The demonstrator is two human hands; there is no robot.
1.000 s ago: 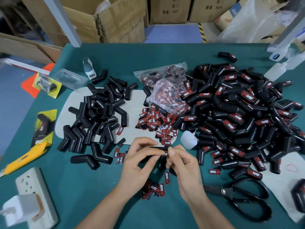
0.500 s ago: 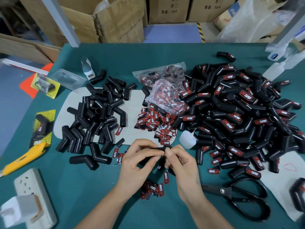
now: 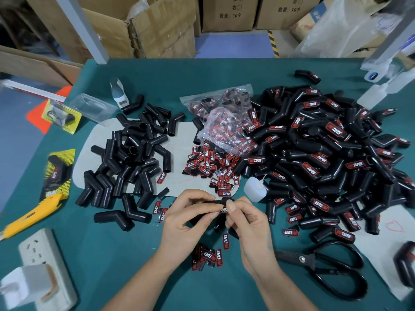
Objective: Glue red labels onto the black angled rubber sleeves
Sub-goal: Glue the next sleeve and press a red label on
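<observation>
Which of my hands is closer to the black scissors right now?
Right. Your right hand sits just left of the black scissors, while your left hand lies farther left, beyond the right one.

Sleeve-strewn green table (image 3: 224, 72), perhaps felt

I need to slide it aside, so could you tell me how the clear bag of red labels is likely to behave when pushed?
The clear bag looks thin and crumpled, so probably floppy, bunching rather than sliding. Labels lie loose beside it, so more might spill.
</observation>
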